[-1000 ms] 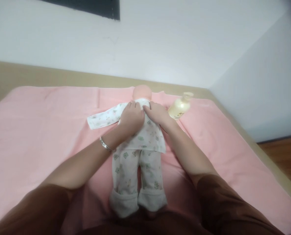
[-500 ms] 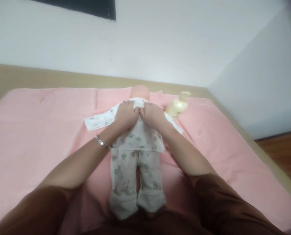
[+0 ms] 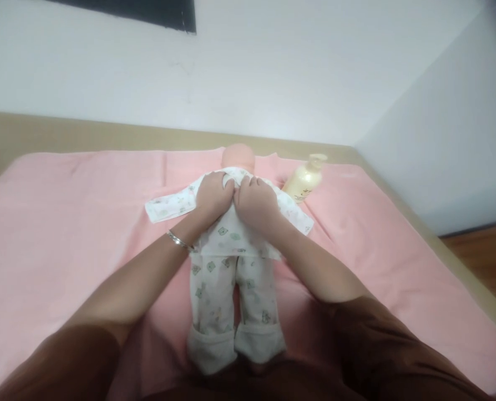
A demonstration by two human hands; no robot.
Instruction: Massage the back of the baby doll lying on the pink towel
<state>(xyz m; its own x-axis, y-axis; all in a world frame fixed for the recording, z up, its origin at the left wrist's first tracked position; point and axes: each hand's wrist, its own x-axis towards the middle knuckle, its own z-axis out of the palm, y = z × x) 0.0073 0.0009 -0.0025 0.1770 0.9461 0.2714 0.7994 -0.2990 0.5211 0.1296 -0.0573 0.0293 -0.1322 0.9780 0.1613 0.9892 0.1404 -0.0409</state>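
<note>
A baby doll [image 3: 238, 157] lies stretched out with its head at the far end, dressed in a white printed shirt [image 3: 225, 236] and matching trousers [image 3: 214, 295] with turned-up cuffs. My left hand [image 3: 215, 195] rests on the upper part of the shirt, its fingers curled into the cloth. Close beside it, my right hand [image 3: 256, 201] is closed on the same shirt near the middle, the thumbs almost touching. What lies under the fingers is hidden. The shirt's sleeves spread out to both sides.
A pale yellow pump bottle [image 3: 305, 179] stands to the right of the doll's head. Pink cloth [image 3: 72, 239] covers the tabletop, whose wooden edge [image 3: 106, 129] meets a white wall [image 3: 273, 67] at the back.
My right hand has shifted slightly left and nearer to me, baring more of the right sleeve. My left hand has barely moved.
</note>
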